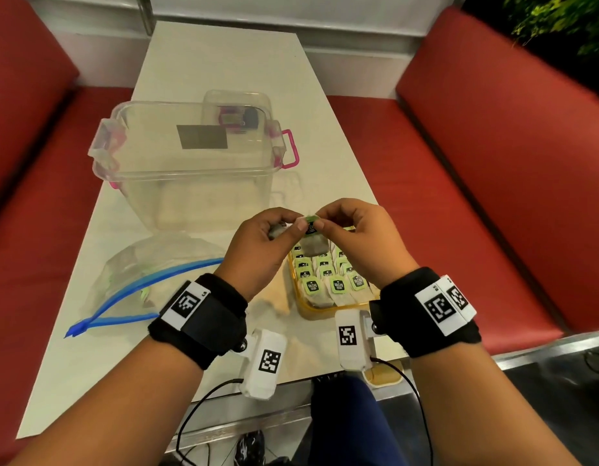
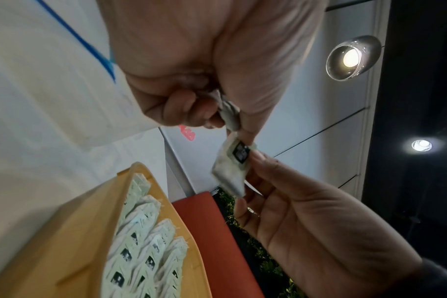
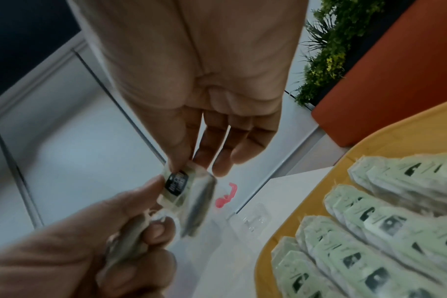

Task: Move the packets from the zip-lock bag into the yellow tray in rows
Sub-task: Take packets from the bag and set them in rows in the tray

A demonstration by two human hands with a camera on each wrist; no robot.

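While both hands pinch it, the packet hangs between left hand and right hand (left palm grips another), yellow tray at six o'clock.

A long, pale cream table with a smooth top runs between red padded benches. On it stand a clear plastic storage box with pink latches, a crumpled transparent zip-lock bag with a blue seal at the left, and a yellow plastic tray at the right near edge.
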